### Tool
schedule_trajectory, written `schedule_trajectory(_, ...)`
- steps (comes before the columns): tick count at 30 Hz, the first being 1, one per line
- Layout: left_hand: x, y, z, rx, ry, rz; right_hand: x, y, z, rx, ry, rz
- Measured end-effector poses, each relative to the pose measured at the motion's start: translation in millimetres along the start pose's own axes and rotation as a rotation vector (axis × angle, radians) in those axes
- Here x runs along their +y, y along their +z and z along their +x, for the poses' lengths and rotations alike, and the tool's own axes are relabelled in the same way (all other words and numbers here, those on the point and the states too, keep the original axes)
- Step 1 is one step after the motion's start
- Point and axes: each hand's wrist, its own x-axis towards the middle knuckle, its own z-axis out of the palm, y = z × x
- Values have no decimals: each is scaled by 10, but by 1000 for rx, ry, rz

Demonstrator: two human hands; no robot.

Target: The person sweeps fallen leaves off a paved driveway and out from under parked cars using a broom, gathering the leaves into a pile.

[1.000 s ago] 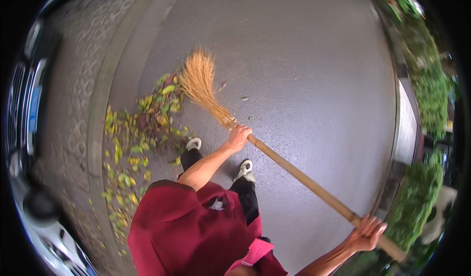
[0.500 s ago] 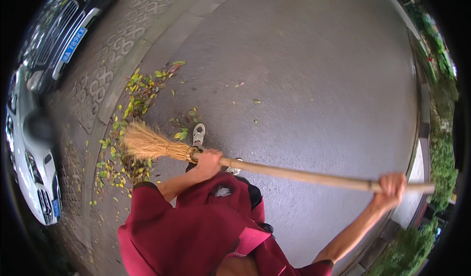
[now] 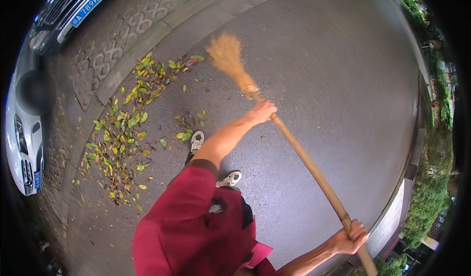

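A straw broom with a long wooden handle point(image 3: 314, 165) slants from the upper middle to the lower right. Its bristle head point(image 3: 226, 55) is blurred and points away from me, right of the leaves. My left hand point(image 3: 263, 111) is wrapped round the handle just below the bound straw. Near the handle's far end my right hand point(image 3: 352, 237) grips it, low at the right. Yellow and green fallen leaves point(image 3: 120, 138) lie in a long heap along the kerb on the left. A smaller leaf cluster point(image 3: 186, 131) sits by my shoe point(image 3: 197, 139).
Grey wet pavement point(image 3: 333, 79) spreads ahead and to the right. A stone kerb point(image 3: 110, 82) borders patterned paving at the left. There a white car point(image 3: 24, 143) and a dark car point(image 3: 61, 16) are parked. Green bushes point(image 3: 427, 197) line the right edge.
The broom head has swung from the leaf heap at left up and to the right. My left hand moved forward and right; my right hand moved down and somewhat left.
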Motion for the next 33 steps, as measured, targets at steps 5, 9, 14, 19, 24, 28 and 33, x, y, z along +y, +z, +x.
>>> schedule_trajectory(5, -130, -85, -1661, 235, -358, -43, 416, 803, 385, -260, 264, 7)
schedule_trajectory(9, 35, -432, -2780, 67, -686, 31, 987, 1440, 419, -463, 563, 155)
schedule_trajectory(14, 335, -908, -3296, 136, -773, 54, 1222, 1643, 529, -417, 714, 208)
schedule_trajectory(19, 721, -1329, -2526, 321, -417, 130, 301, 1116, 931, -288, 294, 232)
schedule_trajectory(24, 224, -1848, -1264, 352, -85, 65, -139, 997, 469, -139, 237, 316)
schedule_trajectory(28, -1143, -2128, -660, 355, -13, 115, 553, 1974, -369, -25, 43, -132)
schedule_trajectory(33, -1823, -2152, -1226, 434, -200, -2, 1061, 3072, -607, -80, 51, -72)
